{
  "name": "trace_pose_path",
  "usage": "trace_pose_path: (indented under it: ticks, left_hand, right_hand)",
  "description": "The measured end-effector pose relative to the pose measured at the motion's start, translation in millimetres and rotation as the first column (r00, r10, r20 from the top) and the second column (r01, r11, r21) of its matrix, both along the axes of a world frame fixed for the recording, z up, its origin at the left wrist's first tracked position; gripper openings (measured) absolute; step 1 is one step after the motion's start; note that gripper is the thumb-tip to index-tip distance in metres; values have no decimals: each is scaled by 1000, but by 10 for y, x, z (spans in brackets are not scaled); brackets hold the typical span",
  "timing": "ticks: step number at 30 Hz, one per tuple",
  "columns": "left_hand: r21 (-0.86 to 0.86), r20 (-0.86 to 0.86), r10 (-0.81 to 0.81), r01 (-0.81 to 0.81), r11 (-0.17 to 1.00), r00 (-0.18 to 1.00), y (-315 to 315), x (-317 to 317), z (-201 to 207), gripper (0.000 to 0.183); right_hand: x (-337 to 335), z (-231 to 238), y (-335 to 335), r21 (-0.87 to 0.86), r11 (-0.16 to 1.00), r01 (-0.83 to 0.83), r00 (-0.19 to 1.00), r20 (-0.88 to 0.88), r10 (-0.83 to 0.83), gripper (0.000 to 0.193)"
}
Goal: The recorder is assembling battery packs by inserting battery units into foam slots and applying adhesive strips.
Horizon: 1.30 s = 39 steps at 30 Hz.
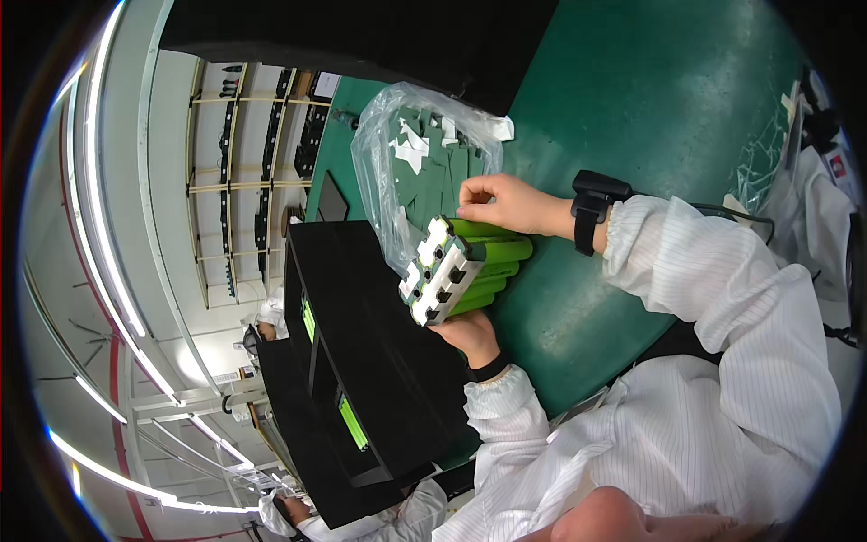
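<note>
A battery pack (449, 271) of several bright green cylindrical cells, with a white and dark patterned end face, is tilted above the green table. My left hand (470, 336) supports it from below, with fingers partly hidden behind the pack. At its upper edge is my right hand (510, 204), thumb and fingers bent together in a pinch. Whatever lies between those fingertips is too small to make out. Just beyond the hands lies a clear plastic bag (372, 149) with green flat pieces (438, 185) and white scraps (412, 149) in it.
A black box-like stand (379, 298) with green cells in its slots is at my left. Another black surface (361, 41) is at the top. The green table (632, 99) runs right to clear plastic wrap (760, 154). Sleeves of other people (420, 510) show at lower left.
</note>
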<state>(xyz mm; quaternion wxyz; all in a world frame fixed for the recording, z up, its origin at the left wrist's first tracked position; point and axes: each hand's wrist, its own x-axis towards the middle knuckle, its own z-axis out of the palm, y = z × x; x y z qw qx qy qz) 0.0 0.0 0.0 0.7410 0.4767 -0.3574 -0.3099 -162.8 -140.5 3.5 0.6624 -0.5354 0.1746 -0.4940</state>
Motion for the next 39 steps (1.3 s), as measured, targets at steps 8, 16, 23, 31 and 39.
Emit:
trace_pose_path:
  ticks: [8, 16, 23, 31, 39]
  left_hand:
    - [13, 18, 21, -21, 1000, 1000, 13, 9, 19, 57]
    - [-1, 11, -17, 17, 1000, 1000, 9, -4, 42, 56]
    - [-7, 53, 0, 0, 1000, 999, -9, -53, 68, 55]
    - [-23, 13, -25, 25, 999, 1000, 1, 19, 2, 55]
    - [-14, 27, -12, 13, 1000, 1000, 2, -29, 35, 54]
  right_hand:
    - [-33, 98, -5, -73, 996, -49, 998, -37, 46, 18]
    - [-47, 185, 5, -170, 985, -16, 1000, -8, 15, 17]
    - [-110, 135, -23, -101, 990, -100, 992, -88, 91, 21]
    - [-125, 193, -4, 31, 982, -185, 983, -1, 185, 22]
    - [-124, 181, -13, 103, 976, -190, 978, -64, 197, 23]
